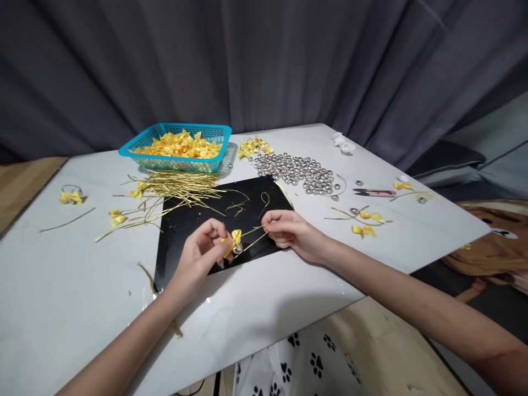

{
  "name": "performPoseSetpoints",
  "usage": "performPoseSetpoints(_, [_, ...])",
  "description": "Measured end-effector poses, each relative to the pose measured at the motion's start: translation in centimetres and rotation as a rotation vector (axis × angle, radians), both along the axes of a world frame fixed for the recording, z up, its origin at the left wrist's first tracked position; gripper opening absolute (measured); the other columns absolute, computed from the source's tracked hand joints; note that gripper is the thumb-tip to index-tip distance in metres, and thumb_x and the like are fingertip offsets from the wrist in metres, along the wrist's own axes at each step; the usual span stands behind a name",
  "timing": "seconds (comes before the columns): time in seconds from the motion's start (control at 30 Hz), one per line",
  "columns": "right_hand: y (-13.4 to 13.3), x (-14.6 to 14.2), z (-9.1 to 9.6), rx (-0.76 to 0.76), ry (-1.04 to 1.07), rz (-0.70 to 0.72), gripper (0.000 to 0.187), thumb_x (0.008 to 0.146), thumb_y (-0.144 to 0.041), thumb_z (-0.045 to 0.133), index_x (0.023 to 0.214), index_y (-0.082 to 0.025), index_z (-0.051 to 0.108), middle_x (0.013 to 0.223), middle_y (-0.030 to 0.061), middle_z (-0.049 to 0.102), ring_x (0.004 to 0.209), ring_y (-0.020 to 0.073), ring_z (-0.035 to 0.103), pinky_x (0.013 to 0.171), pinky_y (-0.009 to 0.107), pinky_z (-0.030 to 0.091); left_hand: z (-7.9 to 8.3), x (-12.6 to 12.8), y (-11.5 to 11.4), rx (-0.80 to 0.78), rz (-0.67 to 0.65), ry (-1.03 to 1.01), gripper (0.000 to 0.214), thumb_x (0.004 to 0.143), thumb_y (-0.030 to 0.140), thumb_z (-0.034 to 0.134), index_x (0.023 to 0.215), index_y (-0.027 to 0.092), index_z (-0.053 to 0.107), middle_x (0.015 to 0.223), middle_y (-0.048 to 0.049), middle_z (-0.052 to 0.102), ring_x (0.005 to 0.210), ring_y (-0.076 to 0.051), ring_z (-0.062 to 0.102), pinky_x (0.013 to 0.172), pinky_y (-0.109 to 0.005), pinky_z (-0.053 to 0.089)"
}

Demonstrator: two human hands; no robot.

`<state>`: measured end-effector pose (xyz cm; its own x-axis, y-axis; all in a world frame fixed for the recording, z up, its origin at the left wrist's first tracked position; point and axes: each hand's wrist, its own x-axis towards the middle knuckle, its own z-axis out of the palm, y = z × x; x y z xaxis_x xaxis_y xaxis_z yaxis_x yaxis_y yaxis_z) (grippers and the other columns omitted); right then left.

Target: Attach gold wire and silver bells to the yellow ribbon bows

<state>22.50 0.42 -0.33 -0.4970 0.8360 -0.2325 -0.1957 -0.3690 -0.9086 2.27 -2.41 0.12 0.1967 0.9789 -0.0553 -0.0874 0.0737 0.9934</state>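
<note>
My left hand (204, 250) pinches a small yellow ribbon bow (236, 237) with a silver bead (238, 248) under it, just above a black mat (193, 220). My right hand (286, 228) is closed on the ends of a thin gold wire (254, 237) that runs from the bow to its fingers. Both hands hover over the mat's near edge, a hand's width apart.
A turquoise basket (181, 160) of yellow bows stands at the back, with a bundle of gold wires (183, 184) in front. A heap of silver beads (299, 171) lies right of the mat. Pink snips (377, 192) and finished bows (365, 223) lie at right; another bow (71, 196) far left.
</note>
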Motion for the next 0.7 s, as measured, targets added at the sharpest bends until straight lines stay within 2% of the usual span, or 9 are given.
performPoseSetpoints(0.17, [-0.1,0.1,0.0,0.035,-0.026,0.048,0.015,0.073,-0.026,0.062,0.071,-0.015,0.053,0.047,-0.0103,0.023,0.042,0.0035,0.01,0.041,0.021,0.004,-0.3,-0.4,0.3,-0.051,0.055,-0.081,0.02,0.068,0.025,0.065,0.071,0.018,0.046,0.062,0.0057,0.043,0.044,-0.003,0.031,0.042,-0.019,0.02])
performPoseSetpoints(0.27, [0.3,0.8,0.4,0.096,-0.047,-0.032,0.013,0.073,-0.027,0.059,0.071,-0.015,0.054,0.048,-0.01,0.021,0.042,0.0044,0.01,0.041,0.022,0.005,-0.5,-0.5,0.4,-0.038,0.08,-0.052,0.019,0.07,0.026,0.063,0.072,0.018,0.047,0.061,0.0056,0.041,0.045,-0.004,0.026,0.043,-0.02,0.016])
performPoseSetpoints(0.37, [1.3,2.0,0.9,0.334,-0.224,-0.243,0.014,0.074,-0.029,0.058,0.071,-0.016,0.054,0.049,-0.0077,0.028,0.043,0.0058,0.019,0.042,0.022,0.012,-0.5,-0.6,0.4,-0.011,0.078,-0.03,0.018,0.073,0.027,0.063,0.074,0.018,0.047,0.063,0.0054,0.041,0.045,-0.003,0.024,0.042,-0.021,0.013])
performPoseSetpoints(0.43, [2.2,3.0,0.9,0.573,-0.48,-0.434,0.013,0.076,-0.028,0.057,0.071,-0.017,0.054,0.052,-0.0051,0.036,0.047,0.0074,0.028,0.046,0.023,0.021,-0.5,-0.6,0.4,-0.008,0.078,-0.029,0.018,0.073,0.027,0.063,0.075,0.019,0.047,0.063,0.0058,0.041,0.043,-0.003,0.022,0.041,-0.021,0.011])
performPoseSetpoints(0.5, [3.0,3.8,0.8,0.755,-0.811,-0.543,0.011,0.077,-0.026,0.056,0.071,-0.017,0.055,0.056,-0.003,0.042,0.052,0.0096,0.035,0.053,0.025,0.028,-0.4,-0.6,0.3,-0.018,0.08,-0.037,0.019,0.072,0.028,0.064,0.076,0.019,0.047,0.06,0.0067,0.04,0.042,-0.003,0.02,0.041,-0.022,0.01])
performPoseSetpoints(0.6, [3.4,4.1,0.5,0.888,-1.199,-0.442,0.011,0.076,-0.029,0.059,0.076,-0.017,0.058,0.072,0.0043,0.056,0.07,0.0183,0.048,0.068,0.033,0.037,-0.3,-0.4,0.3,-0.034,0.058,-0.059,0.019,0.072,0.028,0.063,0.076,0.019,0.047,0.057,0.0078,0.038,0.041,-0.003,0.018,0.041,-0.022,0.009])
performPoseSetpoints(0.63, [3.3,3.9,0.5,0.93,-1.248,-0.395,0.014,0.076,-0.03,0.061,0.081,-0.017,0.059,0.084,0.0083,0.059,0.082,0.0236,0.051,0.075,0.037,0.038,-0.3,-0.4,0.3,-0.036,0.044,-0.062,0.019,0.072,0.028,0.063,0.076,0.019,0.047,0.057,0.0079,0.037,0.041,-0.003,0.018,0.041,-0.022,0.009])
performPoseSetpoints(0.7, [2.6,2.8,0.5,1.039,-1.209,-0.34,0.02,0.075,-0.028,0.063,0.09,-0.016,0.06,0.106,0.0134,0.058,0.105,0.0307,0.046,0.089,0.045,0.036,-0.3,-0.3,0.3,-0.039,0.023,-0.06,0.018,0.072,0.027,0.064,0.076,0.019,0.048,0.059,0.0075,0.038,0.041,-0.003,0.019,0.041,-0.022,0.01])
